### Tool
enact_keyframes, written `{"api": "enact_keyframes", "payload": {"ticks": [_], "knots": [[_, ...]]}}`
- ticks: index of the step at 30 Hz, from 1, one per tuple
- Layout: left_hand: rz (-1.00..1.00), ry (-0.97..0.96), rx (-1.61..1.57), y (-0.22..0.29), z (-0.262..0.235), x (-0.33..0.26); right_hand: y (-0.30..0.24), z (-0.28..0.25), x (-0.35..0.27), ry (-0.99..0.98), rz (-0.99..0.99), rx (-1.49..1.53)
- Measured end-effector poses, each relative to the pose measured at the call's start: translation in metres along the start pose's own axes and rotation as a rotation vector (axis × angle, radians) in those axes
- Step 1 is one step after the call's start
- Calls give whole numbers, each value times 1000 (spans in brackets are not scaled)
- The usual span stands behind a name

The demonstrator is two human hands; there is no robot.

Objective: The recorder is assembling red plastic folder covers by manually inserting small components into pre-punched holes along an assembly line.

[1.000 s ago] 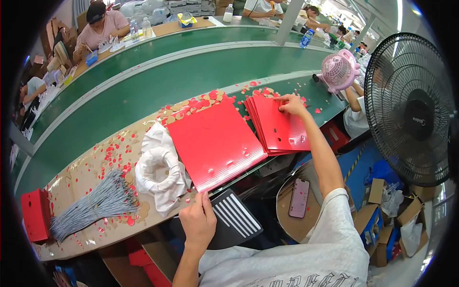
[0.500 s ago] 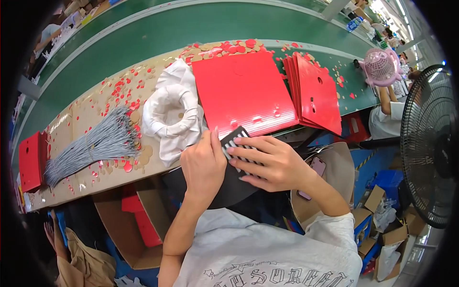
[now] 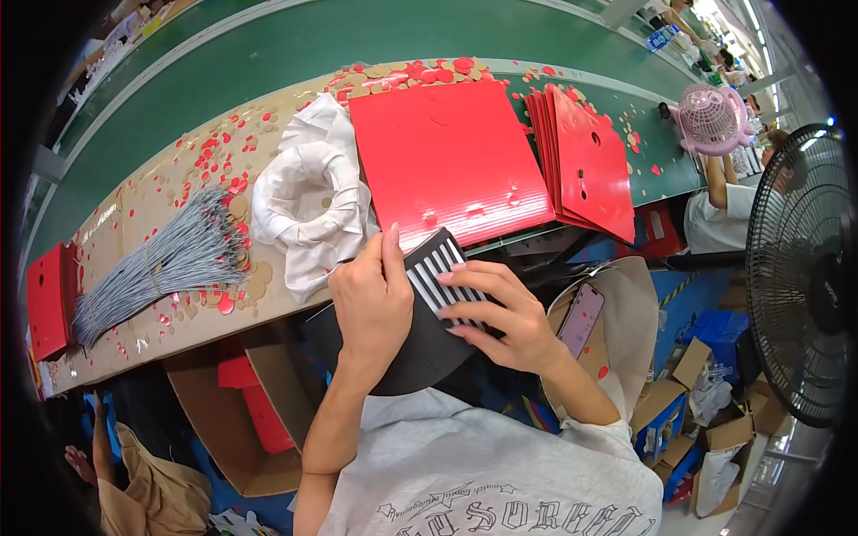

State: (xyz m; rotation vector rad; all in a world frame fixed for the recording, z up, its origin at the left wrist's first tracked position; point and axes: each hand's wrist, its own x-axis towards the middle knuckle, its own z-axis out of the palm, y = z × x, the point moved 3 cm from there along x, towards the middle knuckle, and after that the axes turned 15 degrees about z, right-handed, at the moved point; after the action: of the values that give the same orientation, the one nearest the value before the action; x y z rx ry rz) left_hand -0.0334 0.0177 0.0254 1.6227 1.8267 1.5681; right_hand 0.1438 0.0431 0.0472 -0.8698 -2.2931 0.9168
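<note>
In front of my chest is a black curved sheet-like piece (image 3: 420, 364) with a black-and-white striped part (image 3: 436, 273) at its upper end; its exact kind I cannot make out. My left hand (image 3: 374, 299) is closed at the left edge of the striped part, thumb pointing up. Bent fingers of my right hand (image 3: 505, 313) rest across the right side of the stripes, and its thumb is hidden. Just beyond my hands lies a flat red corrugated sheet (image 3: 451, 161), with a crumpled white cloth (image 3: 313, 201) to its left.
Holed red sheets (image 3: 585, 165) lean in a stack at right. A bundle of grey ties (image 3: 156, 263) lies at left among red and brown discs. Below the bench stands a cardboard box (image 3: 219, 411). A phone (image 3: 581, 319), a black fan (image 3: 800, 277) and opened boxes (image 3: 706, 429) are at right.
My right hand has slid a little down and right, so more of the stripes show. The phone is now less covered by my arm. The whole view has shifted slightly.
</note>
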Motion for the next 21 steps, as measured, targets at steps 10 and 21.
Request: {"api": "enact_keyframes", "payload": {"ticks": [10,21], "knots": [[34,-51,135,-14,-7,-5,7,-7,20,-80,-20,215],[510,-224,274,-3,33,-21,66,-10,134,-264,153,5]]}}
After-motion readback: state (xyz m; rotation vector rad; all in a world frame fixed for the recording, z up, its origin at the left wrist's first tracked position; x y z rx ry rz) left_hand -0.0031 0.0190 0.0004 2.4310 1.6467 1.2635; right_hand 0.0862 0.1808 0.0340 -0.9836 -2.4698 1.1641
